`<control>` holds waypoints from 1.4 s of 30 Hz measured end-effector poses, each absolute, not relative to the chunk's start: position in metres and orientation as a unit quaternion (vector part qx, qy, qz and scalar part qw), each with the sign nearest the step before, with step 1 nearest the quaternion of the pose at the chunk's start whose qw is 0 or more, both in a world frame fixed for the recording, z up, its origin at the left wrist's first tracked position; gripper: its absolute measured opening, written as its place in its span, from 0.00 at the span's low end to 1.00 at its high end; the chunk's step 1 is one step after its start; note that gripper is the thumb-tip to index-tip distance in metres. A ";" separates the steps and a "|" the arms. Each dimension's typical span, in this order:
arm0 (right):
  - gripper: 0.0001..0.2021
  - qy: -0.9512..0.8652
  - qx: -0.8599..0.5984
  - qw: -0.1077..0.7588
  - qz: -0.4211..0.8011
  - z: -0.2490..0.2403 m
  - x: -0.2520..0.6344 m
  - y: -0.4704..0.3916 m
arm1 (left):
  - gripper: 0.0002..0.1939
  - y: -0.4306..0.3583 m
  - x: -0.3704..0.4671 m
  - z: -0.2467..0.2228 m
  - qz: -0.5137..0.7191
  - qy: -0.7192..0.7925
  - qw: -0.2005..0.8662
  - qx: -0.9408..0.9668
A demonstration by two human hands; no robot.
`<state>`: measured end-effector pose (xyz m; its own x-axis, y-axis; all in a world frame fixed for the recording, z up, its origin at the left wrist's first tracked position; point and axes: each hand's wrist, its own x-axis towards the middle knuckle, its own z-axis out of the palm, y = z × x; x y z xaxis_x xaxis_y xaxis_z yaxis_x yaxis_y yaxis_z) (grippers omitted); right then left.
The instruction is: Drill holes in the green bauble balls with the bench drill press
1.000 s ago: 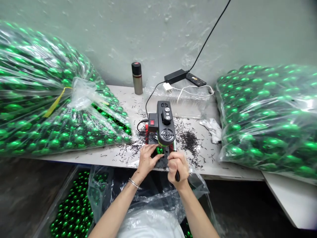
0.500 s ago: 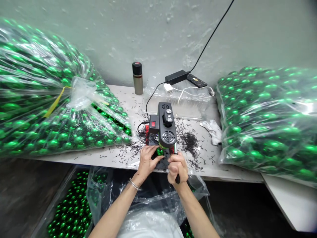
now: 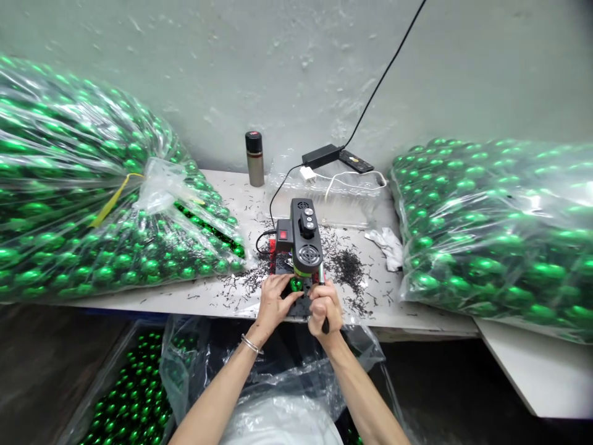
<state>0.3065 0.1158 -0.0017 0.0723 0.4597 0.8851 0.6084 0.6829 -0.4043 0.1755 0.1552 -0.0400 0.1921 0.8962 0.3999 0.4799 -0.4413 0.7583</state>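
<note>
"bottle (image 3: 254, 162), bags and machine all sit lower and a bit further left in the frame than half a second ago; the whole view has shifted."

"and the hands?"

"same holds as before. the left hand (image 3: 274, 301), center of the frame, is partly curled, thumb and fingertips slightly apart around a green ball (image 3: 296, 285)."

"where exactly is that ball?"

"just below center, under the front end of the black machine (image 3: 308, 240)."

"the right hand (image 3: 327, 308)?"

"closed in a fist round the black handle (image 3: 325, 326), just right of the ball."

"what's around them?"

"a heap of small black strands (image 3: 348, 267) right of the machine, then a crumpled white cloth (image 3: 389, 247). one clear bag of green balls (image 3: 92, 247) fills the left side, another full bag (image 3: 486, 241) the right. a black adapter (image 3: 321, 156) lies above center."
</note>
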 end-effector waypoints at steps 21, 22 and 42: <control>0.12 -0.669 -0.426 0.608 0.021 0.078 0.306 0.108 | 0.24 0.100 0.127 -0.030 0.418 0.433 0.209 0.771; 0.13 -0.669 -0.422 0.612 0.019 0.074 0.305 0.108 | 0.20 0.111 0.121 -0.024 0.420 0.454 0.189 0.763; 0.12 -0.670 -0.415 0.615 -0.007 0.064 0.305 0.109 | 0.26 0.213 0.075 0.025 0.459 0.525 0.529 0.484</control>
